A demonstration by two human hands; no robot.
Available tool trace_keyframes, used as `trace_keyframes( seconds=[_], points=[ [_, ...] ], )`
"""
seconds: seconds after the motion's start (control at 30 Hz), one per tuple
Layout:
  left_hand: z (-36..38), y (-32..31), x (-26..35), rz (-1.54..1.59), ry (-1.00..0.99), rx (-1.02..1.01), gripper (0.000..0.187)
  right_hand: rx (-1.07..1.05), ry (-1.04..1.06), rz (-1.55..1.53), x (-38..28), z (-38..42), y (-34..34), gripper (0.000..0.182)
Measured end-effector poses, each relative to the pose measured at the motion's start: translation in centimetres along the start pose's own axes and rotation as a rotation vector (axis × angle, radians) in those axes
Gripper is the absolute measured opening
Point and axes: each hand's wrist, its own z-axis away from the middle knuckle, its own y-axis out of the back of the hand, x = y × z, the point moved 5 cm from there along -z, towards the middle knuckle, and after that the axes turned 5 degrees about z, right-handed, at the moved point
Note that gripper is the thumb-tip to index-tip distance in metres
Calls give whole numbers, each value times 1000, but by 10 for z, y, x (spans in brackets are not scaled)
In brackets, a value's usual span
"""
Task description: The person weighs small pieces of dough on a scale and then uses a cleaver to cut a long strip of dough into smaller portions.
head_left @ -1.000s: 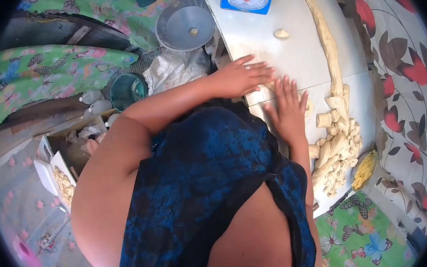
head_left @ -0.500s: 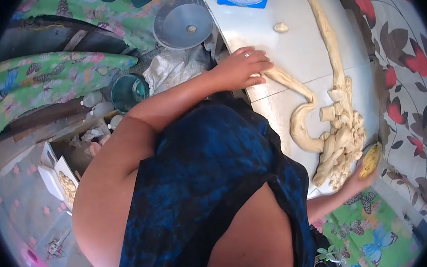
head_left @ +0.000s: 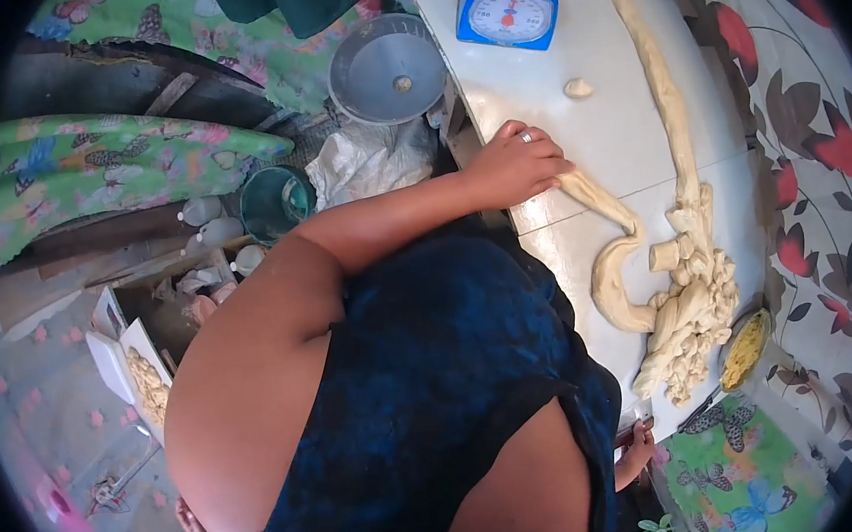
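And here's the left hand (head_left: 518,166), fingers curled round the tip of the dough rope (head_left: 607,277), which looks properly gripped! The rope lies on the worktop (head_left: 621,136), slanting from those fingers, bending into a hook and running up against the dough pile (head_left: 697,305). By the look of it, this is the handling step: one end held, the rope laid out. Over to the right hand (head_left: 640,441), low by the worktop's edge, at a small dark object too hard to make out; whether its fingers are gripping, I can't tell. A next move on this rope would call for a firm, gentle hold, since soft dough could stretch.

Now the edges! The worktop's border passes just beside the left wrist, so little margin there. Pale surface runs between rope and long dough strip (head_left: 666,97), room for a sideways shift. Further up, a small dough piece (head_left: 579,87) sits below the blue scale (head_left: 508,17), and those two hem in any upward swing.
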Motion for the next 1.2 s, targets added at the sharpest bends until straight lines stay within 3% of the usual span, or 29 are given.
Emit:
trace_keyframes(
  seconds=[0.1, 0.17, 0.2, 0.23, 0.37, 0.43, 0.5, 0.57, 0.6, 0.63, 0.67, 0.7, 0.73, 0.87, 1.0, 1.07, 1.13, 1.2],
  points=[
    [1, -4, -5, 20, -16, 40, 36, -109, 9, -114, 12, -6, 3, 22],
    [0, 2, -7, 99, 22, 25, 38, 51, 26, -167, 2, 9, 1, 22],
    [0, 4, -10, 176, 63, 10, 40, 154, 36, -352, -4, 24, -3, 25],
    [1, 6, -10, 184, 58, 4, 40, 72, 40, -403, 2, 24, 9, 29],
    [1, 4, -11, 180, 20, -71, 53, 119, 99, -411, -34, 59, 44, 41],
    [0, 6, -10, 171, -16, -46, 60, 283, 350, -657, -111, 103, 48, 46],
    [-2, 9, -6, 181, -32, -51, 65, 296, 567, -1127, -159, 117, 41, 46],
    [-4, 8, -4, 108, 12, -116, 67, -222, 796, -1175, -195, 95, 28, 50],
    [-4, 7, -4, 97, -29, -83, 63, -326, 708, -1228, -215, 85, 0, 53],
    [-5, 4, -6, 102, -40, -86, 63, -280, 577, -1023, -221, 62, -25, 56],
    [-6, 1, -10, 88, -44, -84, 60, -250, 571, -857, -273, 91, -82, 58],
    [-6, 0, -11, 74, -47, -81, 56, -242, 766, -590, -338, 149, -133, 62],
    [-8, 0, -10, 82, -45, -58, 45, -228, 771, -383, -346, 140, -159, 67],
    [-11, 4, -11, 109, -16, -69, 40, -412, 978, -161, -391, 161, -249, 65],
    [-9, 6, -8, 133, -21, -79, 40, -395, 1069, 288, -414, 184, -285, 56],
    [-9, 2, -9, 110, -3, -82, 41, -370, 1103, 375, -418, 185, -295, 55],
    [-8, 3, -6, 23, -72, 92, 39, -354, 1129, 502, -421, 187, -300, 59],
    [-9, 2, -5, 22, -62, 70, 39, -421, 1122, 436, -420, 195, -299, 63]
  ],
)
